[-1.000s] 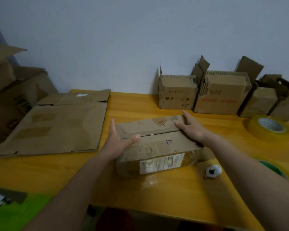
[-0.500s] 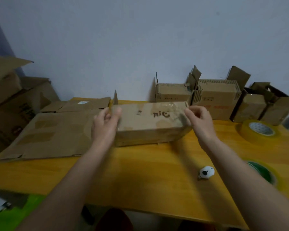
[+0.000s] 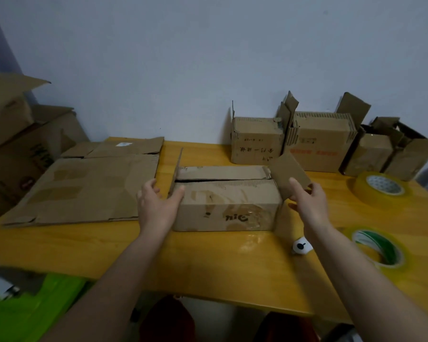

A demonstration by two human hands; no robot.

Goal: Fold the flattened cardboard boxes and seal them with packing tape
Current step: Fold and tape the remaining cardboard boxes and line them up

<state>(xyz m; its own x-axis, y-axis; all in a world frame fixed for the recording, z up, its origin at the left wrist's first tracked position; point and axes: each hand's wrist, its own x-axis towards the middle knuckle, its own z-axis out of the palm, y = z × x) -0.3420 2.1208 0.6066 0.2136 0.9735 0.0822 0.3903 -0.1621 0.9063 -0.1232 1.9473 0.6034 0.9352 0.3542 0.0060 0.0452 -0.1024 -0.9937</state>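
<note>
Centrally on the yellow table (image 3: 232, 275) sits the cardboard box (image 3: 226, 203), its two long flaps folded down, the left hand (image 3: 158, 206) pinching its upright left end flap (image 3: 176, 172) while the right hand (image 3: 309, 201) pinches the raised right flap (image 3: 288, 172).
</note>
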